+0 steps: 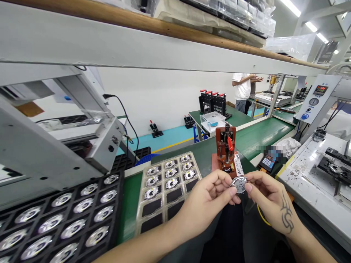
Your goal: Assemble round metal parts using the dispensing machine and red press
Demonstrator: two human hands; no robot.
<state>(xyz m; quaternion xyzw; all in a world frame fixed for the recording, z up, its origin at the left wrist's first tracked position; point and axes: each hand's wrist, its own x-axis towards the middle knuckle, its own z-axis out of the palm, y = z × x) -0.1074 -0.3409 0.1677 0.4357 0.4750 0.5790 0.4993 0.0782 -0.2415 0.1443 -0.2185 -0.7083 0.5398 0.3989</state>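
A round silver watch case (239, 185), with small dark markings on the face toward me, is held up in front of my body. My left hand (212, 191) pinches its left edge between thumb and fingers. On the opposite edge, my right hand (264, 193) grips it with thumb and forefinger. Just beyond the case stands a reddish-brown toggle-clamp fixture (226, 153) with a red handle. To the left lies a pale plastic tray (139, 208) with several similar metal cases in its upper pockets; lower pockets show bare black bottoms.
A black tray (120, 204) of shiny round parts fills the lower left, beside a grey machine frame (55, 153). At right are a calculator-like keypad device (270, 160) and a white press machine (315, 164). A shelf beam (153, 45) crosses overhead. A person (241, 87) stands farther back.
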